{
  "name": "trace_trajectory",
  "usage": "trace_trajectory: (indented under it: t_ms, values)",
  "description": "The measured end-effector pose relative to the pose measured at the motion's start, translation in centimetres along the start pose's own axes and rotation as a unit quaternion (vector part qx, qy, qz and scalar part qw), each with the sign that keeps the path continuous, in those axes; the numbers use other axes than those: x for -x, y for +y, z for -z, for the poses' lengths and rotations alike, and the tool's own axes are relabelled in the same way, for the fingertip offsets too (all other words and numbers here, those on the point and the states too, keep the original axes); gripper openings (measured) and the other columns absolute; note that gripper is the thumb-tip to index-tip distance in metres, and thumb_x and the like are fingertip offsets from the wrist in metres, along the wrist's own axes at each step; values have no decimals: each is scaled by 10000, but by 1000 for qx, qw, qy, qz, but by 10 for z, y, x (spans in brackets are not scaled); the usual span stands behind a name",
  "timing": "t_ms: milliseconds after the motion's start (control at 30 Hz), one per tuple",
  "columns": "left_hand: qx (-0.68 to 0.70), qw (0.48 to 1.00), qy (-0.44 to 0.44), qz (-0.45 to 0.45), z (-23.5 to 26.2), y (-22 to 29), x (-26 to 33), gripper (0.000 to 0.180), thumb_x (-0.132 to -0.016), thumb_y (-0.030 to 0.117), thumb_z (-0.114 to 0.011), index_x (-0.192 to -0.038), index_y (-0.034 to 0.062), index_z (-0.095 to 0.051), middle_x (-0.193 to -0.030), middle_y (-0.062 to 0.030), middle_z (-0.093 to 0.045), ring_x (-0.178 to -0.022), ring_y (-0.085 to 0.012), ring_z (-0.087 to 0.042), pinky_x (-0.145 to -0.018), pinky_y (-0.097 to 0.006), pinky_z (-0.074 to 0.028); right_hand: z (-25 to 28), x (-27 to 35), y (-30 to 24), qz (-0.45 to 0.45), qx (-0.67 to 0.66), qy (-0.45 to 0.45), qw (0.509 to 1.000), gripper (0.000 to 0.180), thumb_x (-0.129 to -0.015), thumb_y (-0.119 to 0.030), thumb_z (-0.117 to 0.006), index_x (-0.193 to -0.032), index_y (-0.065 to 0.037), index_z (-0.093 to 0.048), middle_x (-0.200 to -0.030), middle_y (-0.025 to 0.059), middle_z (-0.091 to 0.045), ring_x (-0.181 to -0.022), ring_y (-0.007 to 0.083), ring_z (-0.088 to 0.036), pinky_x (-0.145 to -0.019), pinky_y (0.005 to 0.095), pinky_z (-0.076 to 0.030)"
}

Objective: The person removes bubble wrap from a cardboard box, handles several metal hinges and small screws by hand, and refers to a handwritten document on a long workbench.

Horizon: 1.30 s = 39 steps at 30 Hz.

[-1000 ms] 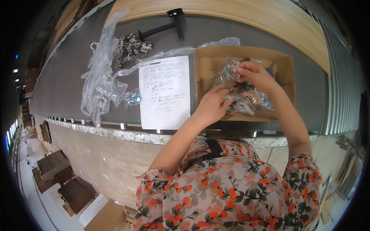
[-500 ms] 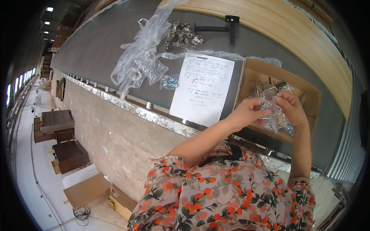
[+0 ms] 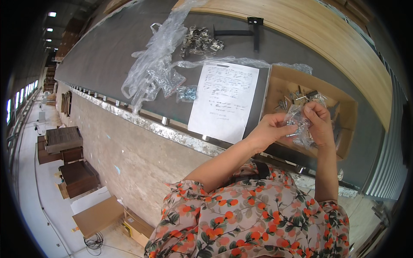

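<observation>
Both my hands pinch a clear plastic bag (image 3: 303, 136) with small metal hardware inside, held over an open cardboard box (image 3: 284, 74). My left hand (image 3: 272, 130) grips the bag's left side between thumb and fingers. On the other side, my right hand (image 3: 318, 122) holds the bag's edge with curled fingers. Loose bolts and other metal fittings (image 3: 300, 97) lie in the box behind the bag. Just left of the box is a printed white sheet with handwriting (image 3: 223, 101). Fingers and crumpled plastic hide part of the bag's contents.
Crumpled clear plastic wrap (image 3: 152, 64) and a small bag of bluish hardware (image 3: 186, 93) lie left of the sheet. Behind are a pile of metal clips (image 3: 200, 41) and a black metal bracket (image 3: 255, 34). A curved wooden panel (image 3: 301, 28) borders the far side.
The hands and bag have shifted slightly left over the box, with the right hand turned a little. Both hands keep their hold. The whole view has moved slightly.
</observation>
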<state>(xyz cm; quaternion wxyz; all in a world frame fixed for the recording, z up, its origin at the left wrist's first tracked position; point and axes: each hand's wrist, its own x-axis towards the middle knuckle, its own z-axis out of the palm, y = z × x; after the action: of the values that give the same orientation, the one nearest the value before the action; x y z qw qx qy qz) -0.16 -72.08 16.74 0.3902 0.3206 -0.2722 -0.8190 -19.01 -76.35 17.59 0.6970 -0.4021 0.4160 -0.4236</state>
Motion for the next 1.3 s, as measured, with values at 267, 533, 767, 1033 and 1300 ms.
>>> trace_trajectory:
  t_ms: [267, 533, 767, 1033, 1300]
  values:
    - [-333, 932, 67, -125, -5, -23, 0, 339, -846, 133, -616, -1150, 18, -523, -952, -100, -622, -788, -200, -627, -699, -276, -511, 21, 9, 19, -8, -71, 131, 989, 85, -861, -117, -603, -890, -38, -606, -789, -20, -587, -729, 50, -522, -674, 183, -402]
    - [-694, 646, 48, -314, 7, -49, -1, 130, -835, 178, -561, -871, 53, -569, -740, -93, -599, -668, -269, -596, -549, -358, -483, 72, 27, 8, 55, 15, 218, 974, 76, -871, -176, -609, -863, -101, -611, -728, -75, -544, -641, 13, -451, -591, 164, -340]
    - [-720, 599, 69, -344, 1, -44, -4, 244, -833, 300, -594, -772, 64, -568, -655, -69, -565, -599, -238, -567, -527, -321, -470, 86, 36, 4, 71, -22, 266, 961, 67, -882, -143, -591, -860, -81, -604, -751, -58, -553, -658, 21, -473, -593, 170, -368]
    - [-733, 582, 66, -346, 0, -45, -4, 334, -828, 382, -588, -717, 67, -568, -641, -75, -557, -596, -242, -565, -530, -316, -464, 90, 36, -2, 87, -20, 276, 957, 77, -884, -142, -588, -850, -75, -606, -722, -52, -535, -647, 22, -477, -577, 168, -386]
    - [-739, 574, 70, -346, -2, -44, -1, 333, -828, 363, -591, -693, 59, -568, -650, -77, -568, -594, -238, -571, -537, -316, -468, 94, 37, 6, 85, -26, 256, 963, 75, -881, -151, -594, -863, -80, -607, -722, -54, -553, -630, 20, -491, -566, 162, -379]
